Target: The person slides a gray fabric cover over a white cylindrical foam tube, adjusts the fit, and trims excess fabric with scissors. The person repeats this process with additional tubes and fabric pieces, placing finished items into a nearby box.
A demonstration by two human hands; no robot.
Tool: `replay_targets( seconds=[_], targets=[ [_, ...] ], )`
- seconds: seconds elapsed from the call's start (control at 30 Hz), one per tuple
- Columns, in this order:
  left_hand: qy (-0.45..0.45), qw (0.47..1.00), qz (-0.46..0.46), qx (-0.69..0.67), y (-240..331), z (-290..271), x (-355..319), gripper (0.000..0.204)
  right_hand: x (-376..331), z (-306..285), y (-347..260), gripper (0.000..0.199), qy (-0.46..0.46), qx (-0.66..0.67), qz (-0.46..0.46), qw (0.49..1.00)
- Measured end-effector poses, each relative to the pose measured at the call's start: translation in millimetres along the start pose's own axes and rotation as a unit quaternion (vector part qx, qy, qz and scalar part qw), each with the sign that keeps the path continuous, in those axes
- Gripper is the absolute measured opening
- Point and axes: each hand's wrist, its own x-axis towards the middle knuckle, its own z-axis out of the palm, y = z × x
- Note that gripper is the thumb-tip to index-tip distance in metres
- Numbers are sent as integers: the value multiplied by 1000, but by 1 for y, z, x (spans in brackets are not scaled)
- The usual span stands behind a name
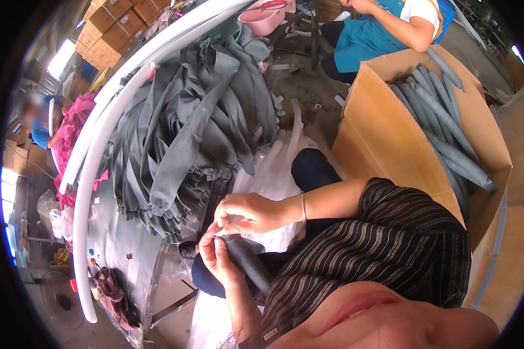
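Note:
A dark grey fabric-covered tube (pixel 247 262) slants across my lap, its upper end at my fingertips. My left hand (pixel 221 259) is closed at that end, thumb and fingers pinched together. From the right, my right hand (pixel 250 210) reaches in with curled fingers, and its fingertips meet those of the left at the tube's end. A small whitish bit shows between the fingers, too small to make out. Just beyond my hands, a big heap of flat grey fabric sleeves (pixel 186 128) with gathered ends lies on the table (pixel 140 256).
Long white foam tubes (pixel 86 215) arch over the table's left side. On the right stands an open cardboard box (pixel 384 128) with several grey covered tubes (pixel 442 116). A co-worker in a teal apron (pixel 364 49) sits beyond it. Farther back is a pink basin (pixel 262 22).

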Motion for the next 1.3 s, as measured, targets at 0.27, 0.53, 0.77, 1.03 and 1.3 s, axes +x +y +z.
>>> replay_targets(
  seconds=[0.27,0.53,0.77,1.03,1.3],
  targets=[
    [14,997,-19,-67,-1,-2,1,17,-5,7,5,14,21,46,-33,998],
    [7,996,67,62,-7,-2,0,7,-14,16,7,15,38,-8,-13,999],
    [6,968,159,193,9,16,4,7,-23,14,4,22,30,14,-38,999],
    [19,976,125,179,15,36,14,12,-28,4,-3,24,-34,41,30,998],
    [-11,990,143,-7,7,51,56,9,-86,49,13,27,-436,188,78,876]
  ],
)
